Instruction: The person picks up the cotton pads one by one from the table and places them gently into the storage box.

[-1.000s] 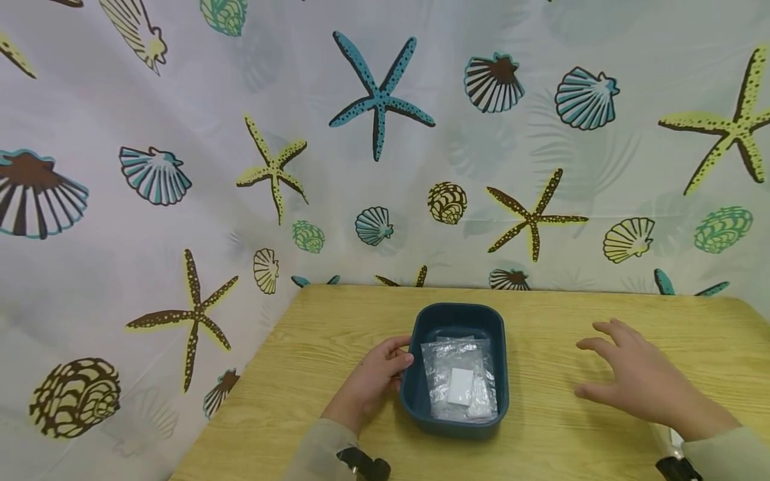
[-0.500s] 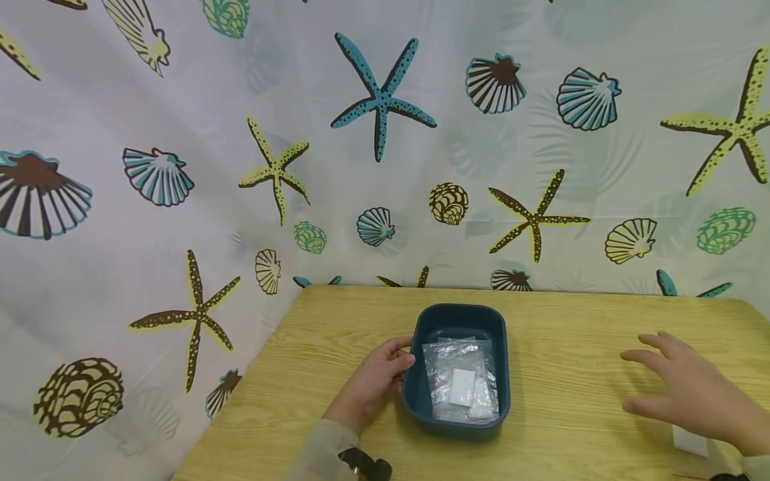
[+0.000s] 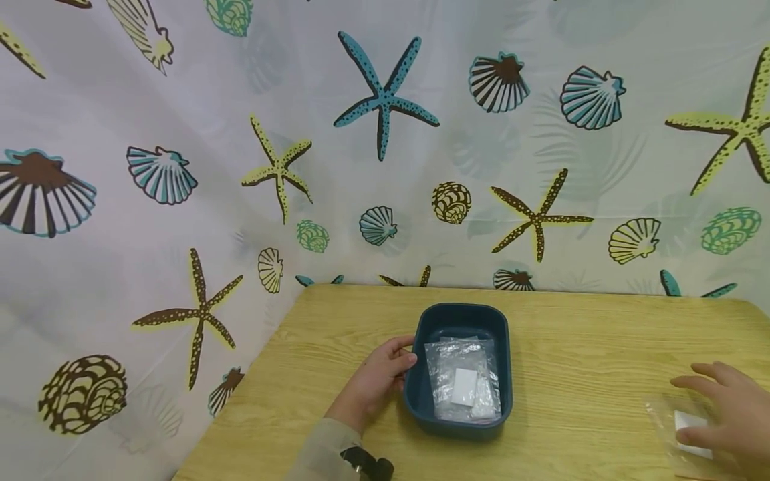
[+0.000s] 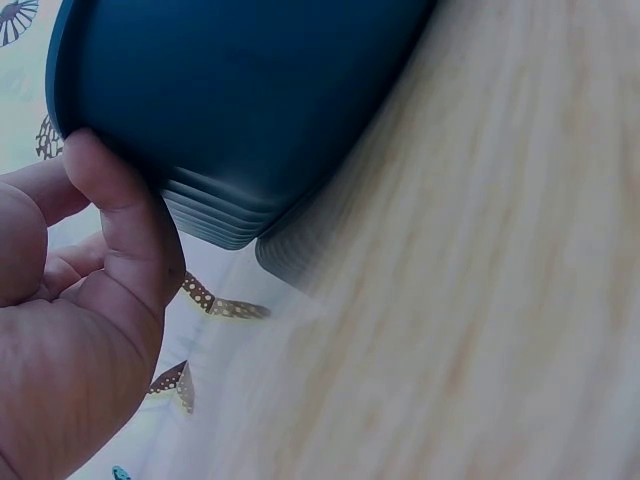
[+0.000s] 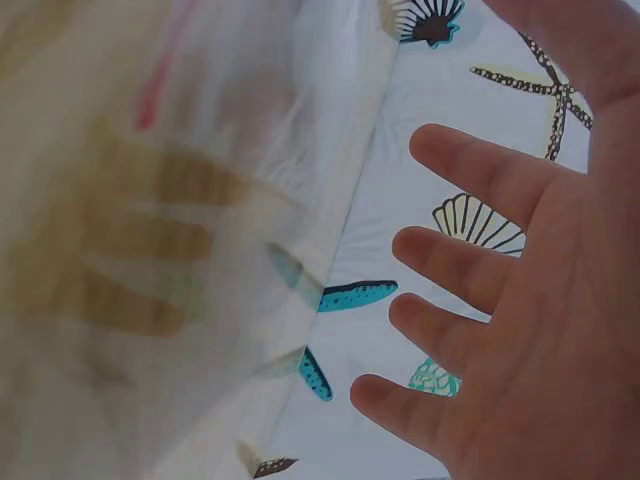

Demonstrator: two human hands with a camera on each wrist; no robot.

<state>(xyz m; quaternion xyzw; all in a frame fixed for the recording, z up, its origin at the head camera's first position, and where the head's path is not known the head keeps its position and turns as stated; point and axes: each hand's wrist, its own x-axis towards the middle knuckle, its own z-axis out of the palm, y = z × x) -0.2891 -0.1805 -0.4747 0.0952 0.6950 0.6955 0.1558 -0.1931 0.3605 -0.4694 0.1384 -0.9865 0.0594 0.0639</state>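
A dark blue plastic box (image 3: 427,407) stands on the wooden table, with clear plastic bags (image 3: 442,381) and a small white rectangular piece (image 3: 464,386) inside. My left hand (image 3: 374,375) holds the box by its left wall; in the left wrist view the thumb (image 4: 105,190) lies against the outside just under the rim. At the right front, my right hand (image 3: 730,417) is over another clear plastic bag (image 3: 660,417) with a white rectangular piece (image 3: 686,422) in it. Its fingers are spread and relaxed in the right wrist view, holding nothing.
The light wooden table (image 3: 571,374) reaches back to a white curtain (image 3: 469,147) printed with shells and starfish, which also runs along the left side. A black strap mount (image 3: 369,464) sits on the left wrist.
My right hand has moved right and towards me, from beside the box to over the bag at the right. The left hand keeps its hold on the box, which stays in place.
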